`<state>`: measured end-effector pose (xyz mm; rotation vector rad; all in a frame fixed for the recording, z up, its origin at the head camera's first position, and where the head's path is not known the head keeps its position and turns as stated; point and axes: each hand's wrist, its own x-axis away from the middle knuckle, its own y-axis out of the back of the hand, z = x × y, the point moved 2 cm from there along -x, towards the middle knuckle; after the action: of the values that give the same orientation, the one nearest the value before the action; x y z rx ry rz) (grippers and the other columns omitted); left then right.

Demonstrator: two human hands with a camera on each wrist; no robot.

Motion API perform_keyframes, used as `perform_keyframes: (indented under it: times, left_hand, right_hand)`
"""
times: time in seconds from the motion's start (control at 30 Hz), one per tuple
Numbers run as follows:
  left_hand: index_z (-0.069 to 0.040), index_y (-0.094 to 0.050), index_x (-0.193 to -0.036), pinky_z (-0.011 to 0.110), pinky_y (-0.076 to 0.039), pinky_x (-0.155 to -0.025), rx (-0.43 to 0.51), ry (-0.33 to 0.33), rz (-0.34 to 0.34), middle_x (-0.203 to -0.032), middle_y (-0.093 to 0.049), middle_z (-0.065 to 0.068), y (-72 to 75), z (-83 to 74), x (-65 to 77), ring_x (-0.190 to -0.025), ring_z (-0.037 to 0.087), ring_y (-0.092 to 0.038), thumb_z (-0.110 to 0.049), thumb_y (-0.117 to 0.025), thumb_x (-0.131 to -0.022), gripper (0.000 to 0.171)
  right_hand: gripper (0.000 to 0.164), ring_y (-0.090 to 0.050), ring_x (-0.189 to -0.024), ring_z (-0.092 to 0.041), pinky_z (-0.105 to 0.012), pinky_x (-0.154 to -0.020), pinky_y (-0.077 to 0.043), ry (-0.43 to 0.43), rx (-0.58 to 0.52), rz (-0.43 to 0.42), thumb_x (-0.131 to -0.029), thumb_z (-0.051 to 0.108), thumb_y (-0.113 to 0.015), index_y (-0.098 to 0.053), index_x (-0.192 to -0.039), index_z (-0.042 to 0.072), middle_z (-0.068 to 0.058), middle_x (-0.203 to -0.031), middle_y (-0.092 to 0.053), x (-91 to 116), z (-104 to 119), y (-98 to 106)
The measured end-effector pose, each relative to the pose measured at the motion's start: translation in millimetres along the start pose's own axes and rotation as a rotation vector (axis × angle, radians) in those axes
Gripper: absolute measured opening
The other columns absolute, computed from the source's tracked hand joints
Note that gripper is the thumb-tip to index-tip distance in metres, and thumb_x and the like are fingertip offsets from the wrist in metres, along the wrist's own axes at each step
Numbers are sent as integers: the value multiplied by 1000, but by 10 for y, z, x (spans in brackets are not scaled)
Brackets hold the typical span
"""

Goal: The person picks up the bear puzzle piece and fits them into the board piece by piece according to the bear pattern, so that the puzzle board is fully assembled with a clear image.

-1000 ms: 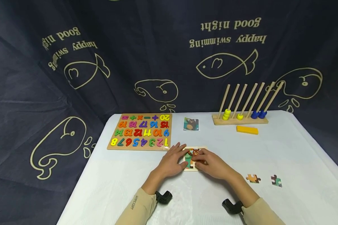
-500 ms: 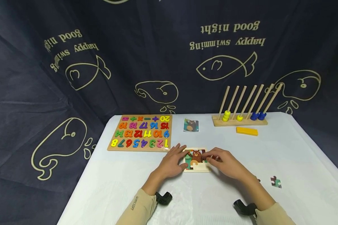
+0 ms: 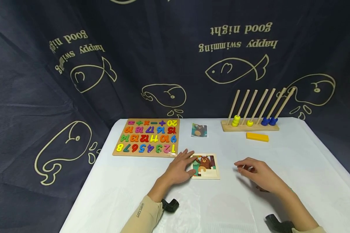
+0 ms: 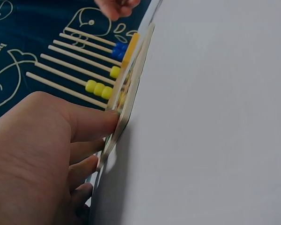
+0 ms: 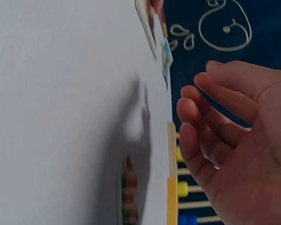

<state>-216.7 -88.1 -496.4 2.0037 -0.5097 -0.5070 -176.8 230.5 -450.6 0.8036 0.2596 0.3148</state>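
A small square wooden jigsaw tray (image 3: 210, 175) with a bear picture lies mid-table. Its upper part is filled with pieces, while bare wood shows along the lower right. My left hand (image 3: 178, 166) rests at the tray's left side, fingers spread, thumb (image 4: 96, 123) on its edge in the left wrist view. To the right of the tray, my right hand (image 3: 259, 174) hovers over the table with loosely bent fingers and holds nothing. Beneath it lies a brown jigsaw piece (image 3: 262, 189), partly covered by the hand. The right wrist view shows loose piece edges (image 5: 130, 197), blurred.
Behind my left hand lies a wooden number board (image 3: 145, 155). A bear picture card (image 3: 199, 130) sits behind the tray. At the back right stand a peg abacus (image 3: 250, 127) and a yellow bar (image 3: 257, 137). A dark printed cloth (image 3: 128, 106) hangs behind the table.
My right hand has left the tray and moved right, over the loose pieces. A dark piece now fills the tray's right side. My left hand stays at the tray's left side.
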Motion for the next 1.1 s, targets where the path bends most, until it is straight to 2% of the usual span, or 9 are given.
perform_keyframes:
  times: [0.17, 0.37, 0.53, 0.63, 0.8, 0.93, 1.1]
  left_hand:
    - [-15, -50, -142, 39, -13, -116, -9, 1, -4, -153, -34, 2, -4, 5, 7, -144, 23, -16, -35, -60, -90, 56]
    - [-15, -50, -141, 39, -13, -116, -4, -3, -10, -152, -34, 2, -2, 4, 4, -144, 23, -17, -35, -60, -90, 56]
    - [-16, -50, -142, 39, -12, -116, -6, -2, -11, -153, -34, 2, -10, 22, -1, -144, 23, -16, -36, -60, -90, 56]
    - [-16, -50, -142, 39, -13, -116, -6, -1, -14, -153, -33, 2, -9, 30, 0, -144, 23, -16, -36, -60, -90, 56]
    - [-15, -51, -141, 40, -13, -116, 2, 4, -16, -153, -34, 2, 1, 27, 16, -144, 24, -17, -36, -60, -90, 56]
    - [-15, -50, -141, 40, -13, -116, -1, 0, -13, -153, -33, 3, -7, 17, 13, -144, 24, -17, -36, -60, -90, 56]
    - [-15, -50, -142, 40, -13, -116, 3, 1, -13, -153, -33, 3, -9, 5, 7, -144, 24, -17, -37, -59, -90, 57]
  right_hand:
    - [24, -55, -81, -8, -24, -67, -51, -52, 12, 36, -92, 28, -66, -69, -112, 14, 10, -96, -62, 145, -120, 147]
    - [28, -54, -79, -7, -23, -66, -50, -68, 21, 90, -87, 27, -72, -68, -111, 12, 6, -94, -62, 356, -301, 288]
    - [42, -52, -80, -7, -22, -66, -48, -70, 46, 183, -79, 31, -78, -65, -113, 11, 4, -94, -57, 504, -429, 331]
    - [42, -50, -80, -6, -21, -64, -46, -63, 60, 213, -77, 32, -80, -64, -111, 14, 5, -93, -54, 541, -482, 320]
    - [32, -49, -76, -6, -21, -62, -45, -55, 64, 226, -77, 26, -80, -64, -103, 16, 6, -88, -53, 550, -498, 281]
    - [31, -48, -76, -7, -22, -61, -45, -117, 79, 217, -76, 22, -81, -64, -101, 15, 4, -87, -53, 536, -459, 249]
    - [32, -49, -78, -9, -23, -64, -46, -185, 109, 165, -74, 20, -82, -65, -101, 15, 5, -88, -55, 453, -388, 167]
